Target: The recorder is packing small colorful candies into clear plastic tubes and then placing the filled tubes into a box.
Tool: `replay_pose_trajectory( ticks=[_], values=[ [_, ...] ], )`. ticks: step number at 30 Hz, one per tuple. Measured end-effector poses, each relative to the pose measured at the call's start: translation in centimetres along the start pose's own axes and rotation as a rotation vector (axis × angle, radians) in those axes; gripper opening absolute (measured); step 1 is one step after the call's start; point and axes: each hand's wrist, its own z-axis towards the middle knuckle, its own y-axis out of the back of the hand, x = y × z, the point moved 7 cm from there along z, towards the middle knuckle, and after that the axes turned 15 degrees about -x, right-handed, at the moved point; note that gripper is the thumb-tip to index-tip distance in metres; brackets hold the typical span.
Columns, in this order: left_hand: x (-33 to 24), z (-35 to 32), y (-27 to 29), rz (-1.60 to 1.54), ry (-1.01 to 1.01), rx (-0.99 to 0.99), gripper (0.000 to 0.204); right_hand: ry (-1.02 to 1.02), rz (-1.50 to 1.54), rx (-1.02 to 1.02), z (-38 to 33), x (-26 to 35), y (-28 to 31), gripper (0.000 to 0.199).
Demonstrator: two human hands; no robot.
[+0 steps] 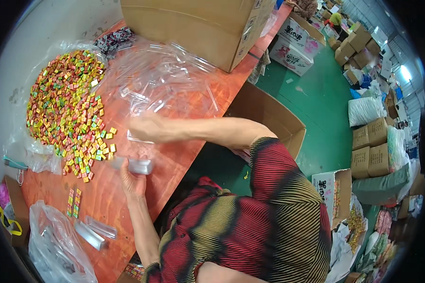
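Support for the clear container (pixel 140 166) comes from the left hand (pixel 135 183), which closes around its underside near the edge of the pile, thumb up at one end; the near end juts past the grip, perhaps so the faces stay uncovered. The right hand (pixel 148 127) is above the tabletop (pixel 104 200), beside a clear case (pixel 140 138); it is too blurred for me to tell whether it pinches anything or is spread.

Small wrapped pieces (pixel 66 104) are heaped on a clear plastic sheet (pixel 38 158) to the person's left, likely to contain the spill and leave them within reach. Loose clear cases (pixel 163 80) lie beyond the right hand, probably for the same easy reach. Two neat rows (pixel 70 203) of pieces sit apart from the heap, near two clear boxes (pixel 89 236), one beside the other.

The held container looks long, shallow, glossy and see-through, its far end smeared by blur; I cannot tell whether it is one or several nested. The pieces are blocky, mostly yellow and red, with some green.
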Motion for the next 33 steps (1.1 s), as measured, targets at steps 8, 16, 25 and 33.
replay_pose_trajectory(
  ticks=[8,16,25,33],
  values=[
    [-0.7,-0.6,-1.4,-0.026,-0.062,-0.016,0.033,-0.263,0.157,-0.002,0.8,0.8,1.9,0.023],
    [-1.0,-1.2,-1.1,0.123,-0.137,0.042,0.043,-0.343,0.717,0.354,-2.5,2.7,-4.3,0.023],
    [0.7,0.0,-0.2,-0.124,-0.025,0.041,0.026,-0.060,-0.429,-0.549,3.2,-6.9,6.3,0.009],
    [0.9,-1.4,-2.6,-0.039,-0.094,0.101,0.025,-0.287,0.517,0.449,-3.9,2.4,-3.3,0.031]
  ],
)
